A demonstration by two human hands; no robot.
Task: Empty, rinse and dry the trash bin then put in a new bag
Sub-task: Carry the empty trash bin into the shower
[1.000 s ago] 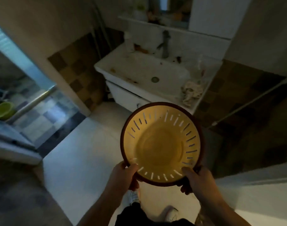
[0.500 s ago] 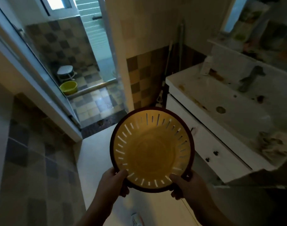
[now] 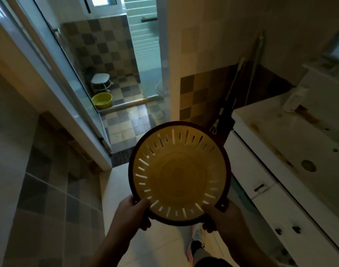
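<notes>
we hold the round yellow slotted plastic trash bin [image 3: 179, 173] by its dark rim. our left hand [image 3: 133, 211] and right hand [image 3: 221, 217] both curl fingers round its near edge.

I count one bin [image 3: 179, 173], held by my two hands, left [image 3: 131, 213] and right [image 3: 221, 218]. One basin [image 3: 102, 100], one stool [image 3: 100, 81], one sink [image 3: 292, 151], one shoe [image 3: 197, 238].

You have no legible text, label, brand, number or sign in this view. The white bottle [image 3: 294, 101] on the far right counter carries markings too blurred to read.
</notes>
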